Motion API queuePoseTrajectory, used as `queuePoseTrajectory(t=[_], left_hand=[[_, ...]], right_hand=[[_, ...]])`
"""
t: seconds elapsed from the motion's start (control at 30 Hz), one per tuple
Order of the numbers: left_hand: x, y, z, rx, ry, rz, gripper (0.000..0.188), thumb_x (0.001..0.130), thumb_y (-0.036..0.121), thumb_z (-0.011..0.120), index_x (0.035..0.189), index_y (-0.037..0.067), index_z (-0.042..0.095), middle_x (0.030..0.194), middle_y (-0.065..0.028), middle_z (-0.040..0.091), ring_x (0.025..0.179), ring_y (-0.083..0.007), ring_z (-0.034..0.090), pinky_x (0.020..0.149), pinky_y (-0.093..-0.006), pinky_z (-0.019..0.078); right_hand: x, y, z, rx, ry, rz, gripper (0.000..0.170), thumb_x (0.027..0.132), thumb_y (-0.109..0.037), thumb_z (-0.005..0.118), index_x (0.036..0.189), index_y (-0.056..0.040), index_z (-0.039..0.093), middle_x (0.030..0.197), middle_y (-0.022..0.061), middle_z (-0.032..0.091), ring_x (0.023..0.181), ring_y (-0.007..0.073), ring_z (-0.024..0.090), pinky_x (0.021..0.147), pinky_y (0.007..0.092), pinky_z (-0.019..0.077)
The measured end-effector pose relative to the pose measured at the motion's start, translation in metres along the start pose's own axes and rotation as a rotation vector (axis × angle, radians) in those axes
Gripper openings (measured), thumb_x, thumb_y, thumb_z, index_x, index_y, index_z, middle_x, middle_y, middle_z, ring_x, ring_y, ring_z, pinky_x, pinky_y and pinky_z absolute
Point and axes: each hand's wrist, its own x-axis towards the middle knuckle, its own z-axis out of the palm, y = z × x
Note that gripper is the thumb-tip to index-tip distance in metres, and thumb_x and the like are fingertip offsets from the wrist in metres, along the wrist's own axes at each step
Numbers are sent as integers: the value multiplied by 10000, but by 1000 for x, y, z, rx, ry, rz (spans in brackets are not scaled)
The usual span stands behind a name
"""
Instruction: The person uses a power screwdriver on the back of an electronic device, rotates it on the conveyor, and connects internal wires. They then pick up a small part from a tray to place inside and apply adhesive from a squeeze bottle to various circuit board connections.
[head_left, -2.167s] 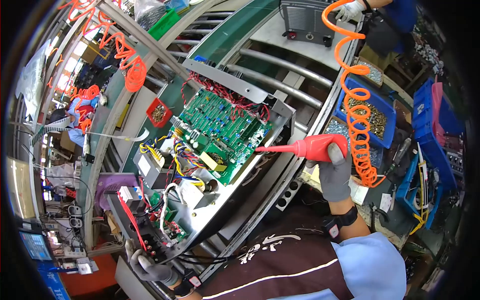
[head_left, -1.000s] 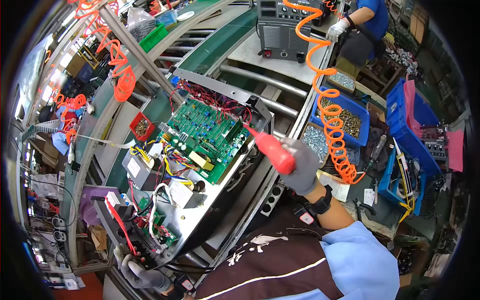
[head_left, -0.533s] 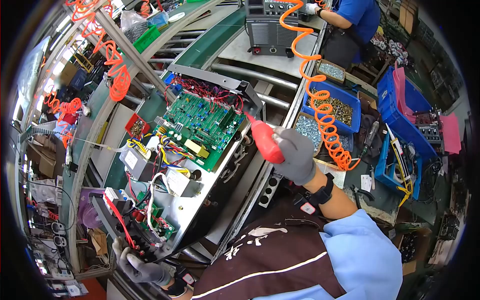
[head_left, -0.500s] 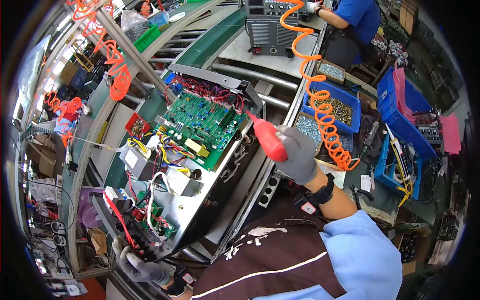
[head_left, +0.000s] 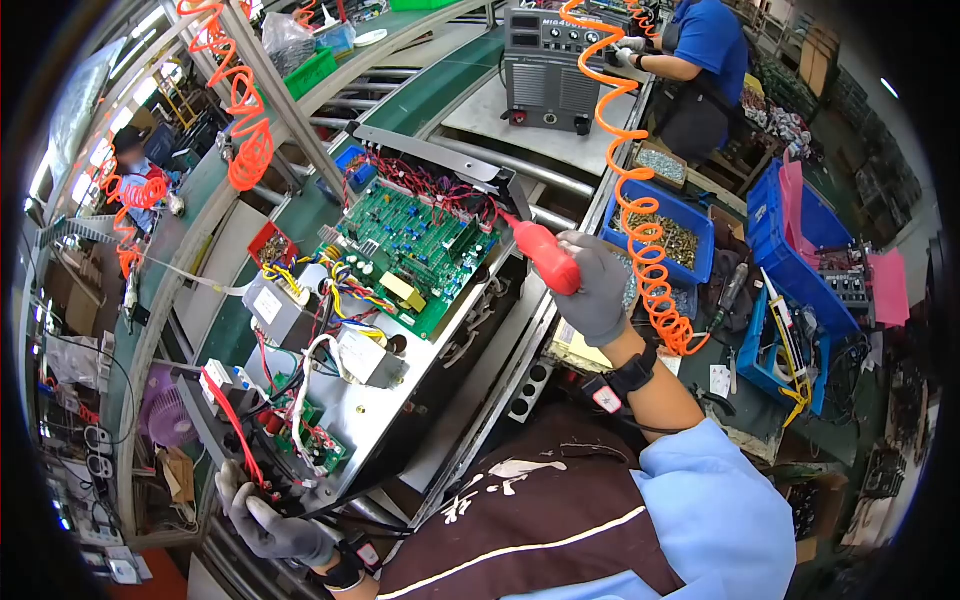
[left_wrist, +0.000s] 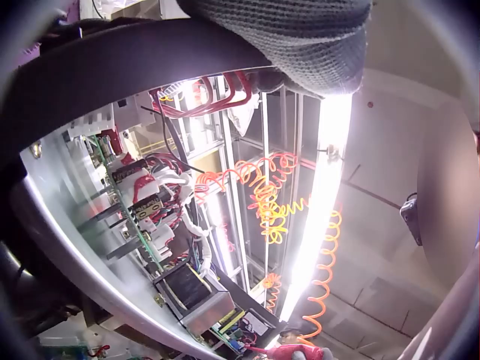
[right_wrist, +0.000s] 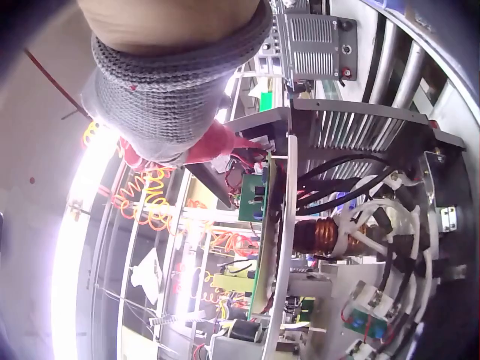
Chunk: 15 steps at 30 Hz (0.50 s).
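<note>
In the head view, my gloved right hand (head_left: 595,290) grips a red squeeze bottle (head_left: 546,256). Its thin nozzle points at the red wires (head_left: 480,190) by the far right corner of the green circuit board (head_left: 410,250). That board sits on an open metal chassis (head_left: 375,408) packed with wiring. My gloved left hand (head_left: 272,525) grips the edge of the chassis's black end panel (head_left: 203,418) at the lower left, beside a pair of red cables (head_left: 235,430). In the left wrist view, the glove (left_wrist: 292,45) wraps over the black panel edge. The right glove (right_wrist: 161,112) hides most of the bottle in the right wrist view.
The chassis lies over a roller conveyor. A grey welding machine (head_left: 552,85) stands farther along it, near another person in blue (head_left: 708,45). An orange coiled hose (head_left: 640,215) hangs at the right, before a blue bin (head_left: 695,255) of screws. A red tray (head_left: 268,245) lies left.
The right hand has turned the bottle and carried its nozzle from the board's right edge to the wires at the far corner. The left hand stays at the end panel; the head view has shifted.
</note>
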Motion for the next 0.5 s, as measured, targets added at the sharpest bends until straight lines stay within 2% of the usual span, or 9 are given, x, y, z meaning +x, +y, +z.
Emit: queuePoseTrajectory(t=[0.1, 0.37, 0.5], left_hand=[[-1, -5, -2, -16, 0, -10, 203, 868, 64, 389, 897, -67, 541, 1197, -245, 575, 1199, -382, 484, 1017, -460, 383], [-1, -5, -4, 0, -7, -9, 199, 865, 69, 400, 899, -66, 542, 1198, -240, 578, 1205, -386, 478, 1036, -473, 361], [-1, -6, -4, -33, -10, -10, 206, 857, 32, 379, 925, -83, 535, 1221, -250, 554, 1193, -381, 493, 1042, -467, 373]], right_hand=[[3, 4, 5, -22, -23, -26, 377, 594, 13, 728, 923, -22, 548, 955, 144, 627, 771, 340, 645, 638, 368, 546], [12, 0, 6, -71, -98, -96, 386, 569, 2, 708, 929, -24, 571, 933, 142, 617, 753, 339, 634, 621, 374, 540], [10, 2, 5, -68, -100, -53, 316, 600, 17, 728, 867, -8, 560, 894, 165, 628, 743, 350, 636, 629, 354, 525]])
